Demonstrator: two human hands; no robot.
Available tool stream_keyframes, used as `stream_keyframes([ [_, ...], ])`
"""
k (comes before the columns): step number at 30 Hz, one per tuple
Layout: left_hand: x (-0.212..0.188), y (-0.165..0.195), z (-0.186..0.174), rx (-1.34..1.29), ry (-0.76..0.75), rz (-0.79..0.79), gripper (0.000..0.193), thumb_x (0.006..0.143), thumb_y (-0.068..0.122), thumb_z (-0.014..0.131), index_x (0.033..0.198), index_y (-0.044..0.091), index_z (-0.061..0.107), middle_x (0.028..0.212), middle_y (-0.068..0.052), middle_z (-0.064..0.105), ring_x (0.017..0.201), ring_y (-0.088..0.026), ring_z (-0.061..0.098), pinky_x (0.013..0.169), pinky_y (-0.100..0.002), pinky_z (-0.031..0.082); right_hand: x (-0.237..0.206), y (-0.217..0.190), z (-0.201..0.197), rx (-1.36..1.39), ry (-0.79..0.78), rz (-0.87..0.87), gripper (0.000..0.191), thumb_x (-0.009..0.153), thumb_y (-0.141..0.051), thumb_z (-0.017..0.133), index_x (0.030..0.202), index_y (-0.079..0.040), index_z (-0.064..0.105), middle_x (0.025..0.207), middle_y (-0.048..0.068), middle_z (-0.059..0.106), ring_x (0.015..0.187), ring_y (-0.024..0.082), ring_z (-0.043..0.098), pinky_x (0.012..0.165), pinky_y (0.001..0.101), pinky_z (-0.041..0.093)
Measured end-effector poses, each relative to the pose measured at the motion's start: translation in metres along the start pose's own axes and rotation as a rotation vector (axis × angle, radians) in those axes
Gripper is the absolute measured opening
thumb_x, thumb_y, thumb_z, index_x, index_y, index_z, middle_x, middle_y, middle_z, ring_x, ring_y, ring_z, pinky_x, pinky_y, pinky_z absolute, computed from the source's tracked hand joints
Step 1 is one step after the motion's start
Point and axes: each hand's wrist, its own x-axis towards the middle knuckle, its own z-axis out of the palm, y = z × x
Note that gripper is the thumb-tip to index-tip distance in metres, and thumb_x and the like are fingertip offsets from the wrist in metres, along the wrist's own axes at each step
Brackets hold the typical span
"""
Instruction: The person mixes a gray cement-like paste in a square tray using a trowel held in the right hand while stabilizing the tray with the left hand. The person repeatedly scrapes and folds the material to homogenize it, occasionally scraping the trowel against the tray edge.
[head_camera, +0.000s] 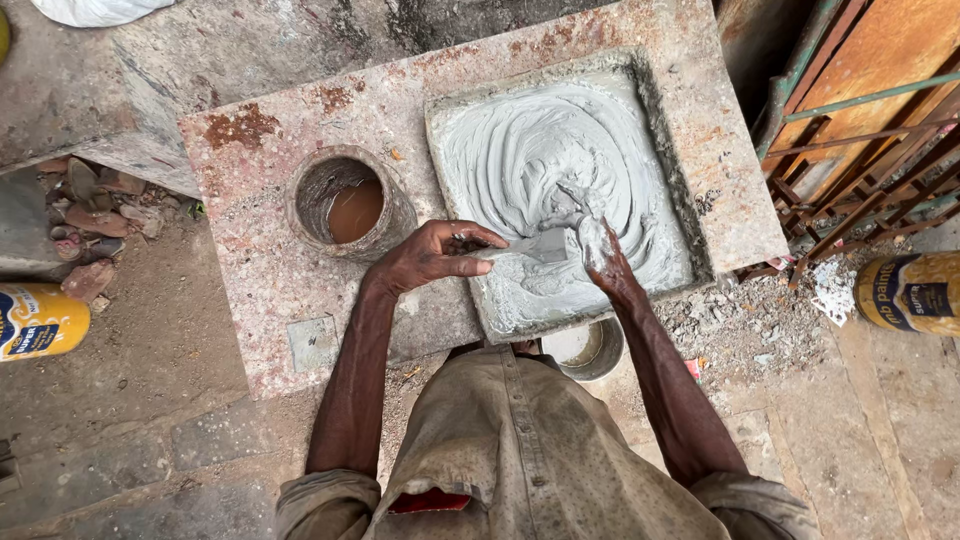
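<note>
two hands over a shallow square tray (668, 160) of wet grey paste (530, 150) on a rusty stone surface (300, 290). left hand (430, 255) grip clamped on a flat scraper blade (535, 245) at the tray's near edge. right hand (600, 250), paste-smeared, fingers together on the blade's far end. round pot (345, 205) of brown water stands left of the tray.
</note>
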Motion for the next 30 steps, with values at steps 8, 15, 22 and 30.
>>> stream_keyframes([
  [8,-0.026,0.032,-0.015,-0.147,0.410,0.220,0.046,0.088,0.027,0.084,0.127,0.007,0.069,0.117,-0.012,0.075,0.111,-0.019,0.072,0.101,-0.037,0.058,0.062,0.012,-0.037,0.102,0.028,-0.056,0.109,0.087,-0.089,0.021,0.159,-0.008,0.031,0.171,0.018,0.029,0.156,0.034,0.030,0.126,0.0535,0.024],
  [15,-0.039,0.008,0.018,0.175,0.541,0.071,0.047,0.087,0.036,0.082,0.126,0.012,0.072,0.132,-0.013,0.072,0.119,-0.020,0.069,0.100,-0.041,0.058,0.096,0.001,-0.068,0.382,0.014,0.009,0.115,0.084,-0.091,0.022,0.163,-0.008,0.024,0.171,0.018,0.028,0.156,0.034,0.029,0.126,0.0533,0.025],
  [22,-0.039,0.054,0.022,1.048,0.417,-0.031,0.046,0.084,0.037,0.082,0.127,0.026,0.071,0.154,-0.016,0.051,0.110,-0.031,0.068,0.101,-0.049,0.053,0.054,-0.039,-0.085,0.844,-0.377,0.202,0.134,0.071,-0.097,0.047,0.166,-0.012,0.007,0.173,0.019,0.018,0.155,0.039,0.029,0.122,0.0586,0.034],
  [30,0.023,0.110,0.041,1.680,0.172,0.641,0.043,0.085,0.014,0.077,0.125,0.030,0.070,0.146,-0.020,0.055,0.123,-0.036,0.060,0.101,-0.049,0.053,0.020,0.009,-0.093,0.937,-0.627,0.160,0.141,0.064,-0.090,0.067,0.167,-0.015,0.006,0.170,0.018,0.024,0.150,0.030,0.039,0.123,0.0478,0.040],
])
